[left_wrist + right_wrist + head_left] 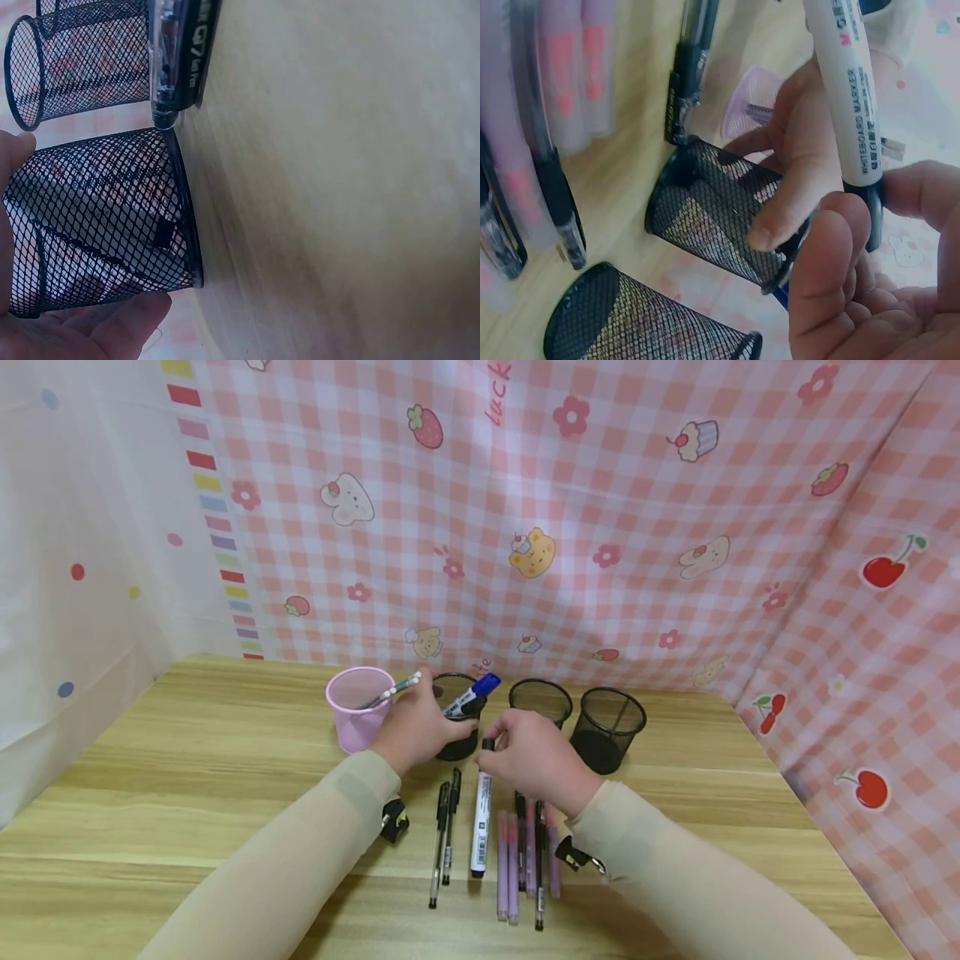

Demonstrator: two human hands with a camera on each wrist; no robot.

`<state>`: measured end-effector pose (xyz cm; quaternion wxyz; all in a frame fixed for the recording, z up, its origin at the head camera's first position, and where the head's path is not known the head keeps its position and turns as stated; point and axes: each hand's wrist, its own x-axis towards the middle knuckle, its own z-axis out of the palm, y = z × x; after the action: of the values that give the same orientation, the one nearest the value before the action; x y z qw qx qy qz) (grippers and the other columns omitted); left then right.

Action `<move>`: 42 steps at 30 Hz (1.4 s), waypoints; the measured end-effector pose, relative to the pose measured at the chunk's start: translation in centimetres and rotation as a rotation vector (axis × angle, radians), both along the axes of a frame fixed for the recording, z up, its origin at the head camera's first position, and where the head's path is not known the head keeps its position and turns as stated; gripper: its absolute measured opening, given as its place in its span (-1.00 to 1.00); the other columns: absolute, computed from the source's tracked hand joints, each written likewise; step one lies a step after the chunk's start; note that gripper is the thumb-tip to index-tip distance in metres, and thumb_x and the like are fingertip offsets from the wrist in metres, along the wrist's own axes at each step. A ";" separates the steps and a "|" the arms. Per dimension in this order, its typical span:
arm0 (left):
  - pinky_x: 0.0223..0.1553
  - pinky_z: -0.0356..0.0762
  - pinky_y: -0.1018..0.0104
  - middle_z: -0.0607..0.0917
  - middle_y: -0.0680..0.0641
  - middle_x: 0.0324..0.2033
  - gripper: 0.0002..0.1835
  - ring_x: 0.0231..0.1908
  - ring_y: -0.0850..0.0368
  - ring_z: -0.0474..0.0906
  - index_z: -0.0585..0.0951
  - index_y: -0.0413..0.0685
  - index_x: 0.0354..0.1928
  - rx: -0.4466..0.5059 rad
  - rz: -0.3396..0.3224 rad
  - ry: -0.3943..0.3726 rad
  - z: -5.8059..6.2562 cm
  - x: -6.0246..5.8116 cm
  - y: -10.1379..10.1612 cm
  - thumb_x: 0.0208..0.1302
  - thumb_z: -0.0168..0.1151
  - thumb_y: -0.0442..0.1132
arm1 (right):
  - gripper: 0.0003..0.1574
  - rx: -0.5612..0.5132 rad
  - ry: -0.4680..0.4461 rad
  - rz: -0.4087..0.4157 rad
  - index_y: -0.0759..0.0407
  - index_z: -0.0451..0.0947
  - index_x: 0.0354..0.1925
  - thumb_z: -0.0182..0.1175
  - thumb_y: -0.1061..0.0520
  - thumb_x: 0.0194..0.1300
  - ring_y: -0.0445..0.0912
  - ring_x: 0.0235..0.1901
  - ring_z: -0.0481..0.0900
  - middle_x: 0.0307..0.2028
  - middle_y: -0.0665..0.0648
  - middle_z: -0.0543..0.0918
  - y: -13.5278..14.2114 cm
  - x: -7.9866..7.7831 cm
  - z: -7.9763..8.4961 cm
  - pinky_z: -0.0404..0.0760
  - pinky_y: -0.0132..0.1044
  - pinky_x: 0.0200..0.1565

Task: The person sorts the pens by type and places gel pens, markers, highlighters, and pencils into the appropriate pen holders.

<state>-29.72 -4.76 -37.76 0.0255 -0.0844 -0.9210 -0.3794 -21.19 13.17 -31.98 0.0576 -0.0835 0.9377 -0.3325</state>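
Note:
My left hand (420, 727) grips a black mesh pen cup (105, 217), thumb on one side and fingers round the other. A blue-capped marker (472, 695) leans inside that cup. In front of it, my right hand (536, 756) pinches the black-capped end of a white whiteboard marker (851, 97) between thumb and fingers. The marker (482, 827) points toward the near edge, above the table. Beside it on the left lie two black gel pens (441, 839). Purple pens (507, 868) and more black pens (540, 868) lie to its right, partly under the right hand.
A pink mesh cup (352, 727) holding thin white-ended sticks or pens (397, 687) stands left of the left hand. Two more black mesh cups stand to the right, one (540, 693) partly behind the right hand, the other (607, 735) farther right. A patterned cloth (480, 510) hangs behind the wooden table (187, 777).

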 end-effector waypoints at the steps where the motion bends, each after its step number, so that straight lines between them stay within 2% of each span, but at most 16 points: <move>1: 0.01 0.74 0.00 0.66 -0.36 0.12 0.09 -0.06 -0.21 0.73 0.17 -0.16 0.43 0.000 -0.001 -0.002 0.0 0.0 0.0 0.08 0.60 0.21 | -0.69 -0.014 0.003 -0.010 0.16 0.66 -0.02 0.42 0.06 0.35 -0.17 -0.66 0.47 -0.44 0.04 0.67 0.1 0.0 0.2 0.51 -0.31 -0.53; 14: 0.03 0.73 0.00 0.65 -0.34 0.10 0.08 -0.04 -0.19 0.72 0.22 -0.18 0.41 0.017 -0.005 0.005 -0.1 -0.1 0.0 0.05 0.63 0.19 | -0.73 -0.160 0.205 -0.033 0.13 0.58 -0.02 0.38 0.07 0.40 -0.16 -0.65 0.36 -0.53 0.00 0.57 0.8 0.0 1.0 0.48 -0.26 -0.44; 24: 0.08 0.71 0.00 0.64 -0.32 0.16 0.01 0.03 -0.21 0.70 0.26 -0.15 0.34 0.028 -0.003 0.005 0.0 -0.1 0.0 0.04 0.64 0.17 | -0.75 -0.369 0.292 -0.064 0.17 0.58 0.04 0.33 0.16 0.45 -0.10 -0.50 0.66 -0.39 0.12 0.69 0.8 -0.2 1.0 0.63 -0.23 -0.44; 31: 0.11 0.69 -0.02 0.63 -0.31 0.17 0.03 0.06 -0.20 0.69 0.24 -0.14 0.36 0.017 -0.004 -0.014 0.1 -0.1 0.0 0.06 0.61 0.22 | -0.74 -0.411 0.410 -0.099 0.16 0.56 0.09 0.30 0.16 0.49 -0.09 -0.42 0.70 -0.29 0.17 0.74 0.7 -0.1 1.2 0.64 -0.25 -0.40; 37: 0.01 0.71 0.01 0.65 -0.32 0.10 -0.01 -0.07 -0.15 0.69 0.24 -0.13 0.37 0.005 0.014 -0.023 0.3 -0.1 0.0 0.09 0.62 0.14 | -0.70 -0.445 0.516 -0.139 0.17 0.53 0.15 0.28 0.17 0.51 -0.07 -0.43 0.68 -0.26 0.21 0.75 0.7 -0.4 1.2 0.67 -0.28 -0.38; 42: -0.11 0.72 0.04 0.67 -0.32 0.05 0.02 -0.19 -0.12 0.68 0.20 -0.15 0.42 -0.005 0.012 -0.036 0.3 0.0 0.0 0.09 0.64 0.05 | -0.72 -0.534 0.573 -0.156 0.21 0.53 0.12 0.27 0.21 0.50 -0.06 -0.41 0.69 -0.22 0.25 0.76 0.8 -0.8 1.2 0.67 -0.37 -0.33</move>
<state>-29.73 -4.78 -37.45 0.0108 -0.0720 -0.9228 -0.3785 -22.02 13.93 -30.76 -0.2556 -0.1135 0.7999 -0.5309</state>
